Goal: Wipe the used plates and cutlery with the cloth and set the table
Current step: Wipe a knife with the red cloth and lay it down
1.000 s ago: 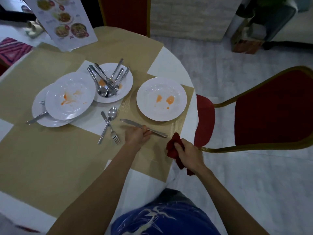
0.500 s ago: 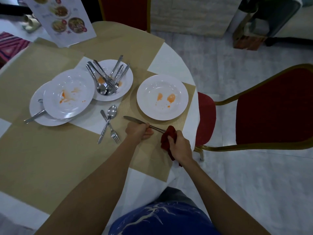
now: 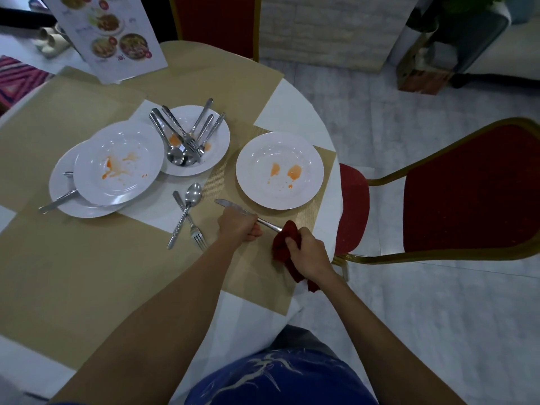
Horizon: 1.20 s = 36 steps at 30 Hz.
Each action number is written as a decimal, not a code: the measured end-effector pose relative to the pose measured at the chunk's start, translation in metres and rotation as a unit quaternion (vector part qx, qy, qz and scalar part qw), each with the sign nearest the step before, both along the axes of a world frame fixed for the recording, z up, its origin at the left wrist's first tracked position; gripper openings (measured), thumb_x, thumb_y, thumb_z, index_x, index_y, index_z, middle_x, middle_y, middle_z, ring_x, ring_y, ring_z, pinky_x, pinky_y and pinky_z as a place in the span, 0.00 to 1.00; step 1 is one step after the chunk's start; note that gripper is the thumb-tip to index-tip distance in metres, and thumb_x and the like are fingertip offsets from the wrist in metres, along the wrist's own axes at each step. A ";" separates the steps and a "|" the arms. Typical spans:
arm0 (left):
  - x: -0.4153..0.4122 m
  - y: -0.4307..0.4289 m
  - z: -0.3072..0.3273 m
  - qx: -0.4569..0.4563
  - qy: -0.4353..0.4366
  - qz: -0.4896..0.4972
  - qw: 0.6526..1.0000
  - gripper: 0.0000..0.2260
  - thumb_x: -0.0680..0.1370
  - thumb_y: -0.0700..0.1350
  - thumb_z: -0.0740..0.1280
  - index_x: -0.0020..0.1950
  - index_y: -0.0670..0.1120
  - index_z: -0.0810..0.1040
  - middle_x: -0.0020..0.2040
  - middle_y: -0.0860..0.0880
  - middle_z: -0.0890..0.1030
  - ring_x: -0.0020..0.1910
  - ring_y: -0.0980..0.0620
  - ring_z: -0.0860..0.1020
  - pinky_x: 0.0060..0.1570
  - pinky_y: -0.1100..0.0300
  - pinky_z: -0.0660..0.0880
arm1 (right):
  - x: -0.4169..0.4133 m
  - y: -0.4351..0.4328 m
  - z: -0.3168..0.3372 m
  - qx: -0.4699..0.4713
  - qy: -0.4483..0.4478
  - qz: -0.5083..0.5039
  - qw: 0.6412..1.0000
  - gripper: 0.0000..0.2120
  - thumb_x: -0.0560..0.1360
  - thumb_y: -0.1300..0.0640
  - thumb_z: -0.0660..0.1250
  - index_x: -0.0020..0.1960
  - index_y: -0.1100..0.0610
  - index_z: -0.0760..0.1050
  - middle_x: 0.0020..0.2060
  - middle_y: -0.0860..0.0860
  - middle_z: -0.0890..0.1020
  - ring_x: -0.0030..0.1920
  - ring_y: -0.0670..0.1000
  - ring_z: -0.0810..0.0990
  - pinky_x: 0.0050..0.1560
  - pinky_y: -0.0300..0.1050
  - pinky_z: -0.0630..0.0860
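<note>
My left hand (image 3: 239, 226) grips a table knife (image 3: 230, 206) around its middle, blade pointing left. My right hand (image 3: 309, 252) holds a red cloth (image 3: 285, 244) bunched around the knife's handle end. Just beyond lies a white plate (image 3: 280, 170) with orange sauce spots. A spoon (image 3: 188, 206) and a fork (image 3: 191, 226) lie crossed to the left of the knife. Further left, a sauce-smeared plate (image 3: 118, 163) is stacked on another plate (image 3: 65, 197), with a utensil handle sticking out between them. A third plate (image 3: 217, 138) behind holds several pieces of cutlery.
The round white table (image 3: 292, 109) carries tan placemats (image 3: 87, 258). A menu card (image 3: 117, 33) stands at the back left. A red chair with a gold frame (image 3: 467, 188) stands close to the table's right edge, and another red chair (image 3: 216, 19) is at the far side.
My right hand has brought the red cloth from the table's edge up onto the knife's handle end. My left hand now grips the knife and its blade end is slightly raised.
</note>
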State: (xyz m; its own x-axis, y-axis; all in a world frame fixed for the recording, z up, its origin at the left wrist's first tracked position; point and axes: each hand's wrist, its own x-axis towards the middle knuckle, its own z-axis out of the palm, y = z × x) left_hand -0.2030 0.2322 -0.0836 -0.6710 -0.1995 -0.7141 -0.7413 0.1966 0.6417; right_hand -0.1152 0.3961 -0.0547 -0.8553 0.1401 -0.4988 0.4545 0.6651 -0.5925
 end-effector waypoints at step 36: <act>0.056 -0.086 0.062 -0.032 0.104 0.063 0.992 0.11 0.79 0.52 0.68 0.46 0.45 0.81 0.43 0.49 0.85 0.43 0.51 0.80 0.46 0.55 0.75 | -0.005 -0.020 0.051 -0.509 -0.179 -0.252 0.804 0.23 0.79 0.42 0.66 0.58 0.63 0.79 0.34 0.54 0.83 0.28 0.50 0.79 0.28 0.43 0.76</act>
State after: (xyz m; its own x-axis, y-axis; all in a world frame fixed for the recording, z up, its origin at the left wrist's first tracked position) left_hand -0.1474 0.1458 -0.0220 -0.7693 -0.3318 -0.5460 -0.6157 0.1564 0.7723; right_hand -0.1204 0.3764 -0.0034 -0.5942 -0.2126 -0.7757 0.7766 -0.4027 -0.4845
